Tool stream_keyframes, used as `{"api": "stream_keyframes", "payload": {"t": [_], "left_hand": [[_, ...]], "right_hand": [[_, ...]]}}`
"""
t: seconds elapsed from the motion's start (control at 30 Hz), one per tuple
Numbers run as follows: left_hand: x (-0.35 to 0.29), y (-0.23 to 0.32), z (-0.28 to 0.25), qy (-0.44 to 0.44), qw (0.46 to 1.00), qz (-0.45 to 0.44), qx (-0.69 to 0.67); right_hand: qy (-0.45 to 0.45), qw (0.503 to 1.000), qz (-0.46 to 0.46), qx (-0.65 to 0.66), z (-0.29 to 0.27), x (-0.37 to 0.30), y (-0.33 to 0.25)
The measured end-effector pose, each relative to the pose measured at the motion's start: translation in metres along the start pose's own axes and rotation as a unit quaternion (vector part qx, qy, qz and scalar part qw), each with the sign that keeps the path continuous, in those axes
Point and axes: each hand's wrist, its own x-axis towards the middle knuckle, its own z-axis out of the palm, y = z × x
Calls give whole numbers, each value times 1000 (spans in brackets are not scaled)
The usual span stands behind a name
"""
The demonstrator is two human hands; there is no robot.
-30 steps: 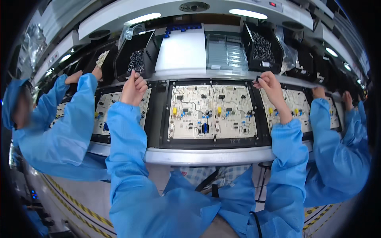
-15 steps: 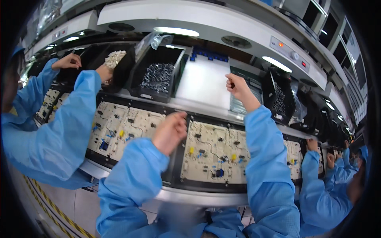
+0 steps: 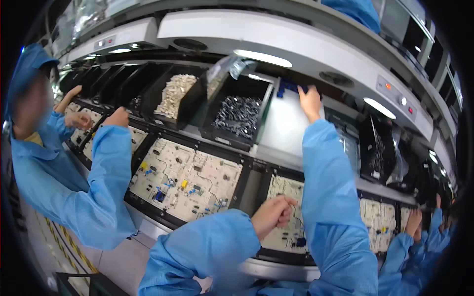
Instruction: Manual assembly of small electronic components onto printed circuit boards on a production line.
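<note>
Right hand (image 3: 310,102) shifted forward to blue components (image 3: 282,89).

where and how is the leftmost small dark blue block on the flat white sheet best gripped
Probably by its near end, pinched from above and the near side: the small dark blue block juts nearward from its cluster, with bare flat white sheet in front of it.

The right arm (image 3: 332,197) is stretched far out in front, nearly straight, and the right hand (image 3: 309,104) reaches forward at its end, with fingertips too small for me to see well. The left arm (image 3: 207,241) is bent and low, close to the body, and the left hand (image 3: 273,215) curls its fingers in like a loose fist.
</note>
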Motion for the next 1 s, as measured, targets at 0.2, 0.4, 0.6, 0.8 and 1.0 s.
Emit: {"api": "stream_keyframes", "payload": {"t": [0.2,0.4,0.6,0.8,1.0], "left_hand": [[2,9,-5,-13,999,33,-28],[4,-3,-1,-7,1000,30,2],[17,-13,15,6,995,49,85],[35,-20,24,54,975,159,147],[42,-25,20,57,976,170,127]], "right_hand": [[-198,932,-257,162,-163,-39,-94],[-236,915,-271,183,-302,-108,-109],[-215,934,-246,148,-366,-143,-87],[-234,939,-234,92,-414,-164,-71],[-334,935,-118,33,-438,-203,-38]]}}
